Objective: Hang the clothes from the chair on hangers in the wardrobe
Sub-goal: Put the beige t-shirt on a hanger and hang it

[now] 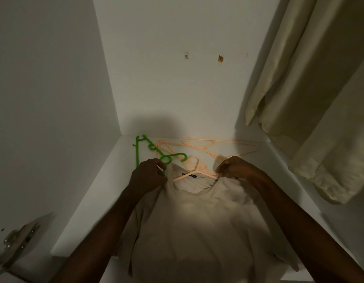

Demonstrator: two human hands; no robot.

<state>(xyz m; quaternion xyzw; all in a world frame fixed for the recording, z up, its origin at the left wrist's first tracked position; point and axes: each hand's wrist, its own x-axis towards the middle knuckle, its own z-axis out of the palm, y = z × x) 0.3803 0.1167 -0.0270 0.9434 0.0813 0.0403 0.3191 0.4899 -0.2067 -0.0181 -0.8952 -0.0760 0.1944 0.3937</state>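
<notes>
Beige T-shirt [197, 227] lies front-up on the white wardrobe shelf [91, 201], collar toward the back wall, hem hanging over the front edge. Peach hanger [194, 172] sits at the neck opening, one arm inside the collar. Left hand [148, 176]: fingers curled, gripping the left shoulder fabric. Right hand [233, 167]: fingers pinching the collar's right side. Behind: green hanger [154, 151] and loose peach hangers [209, 145] on the shelf. Cream garment [312, 94] hangs at right.
</notes>
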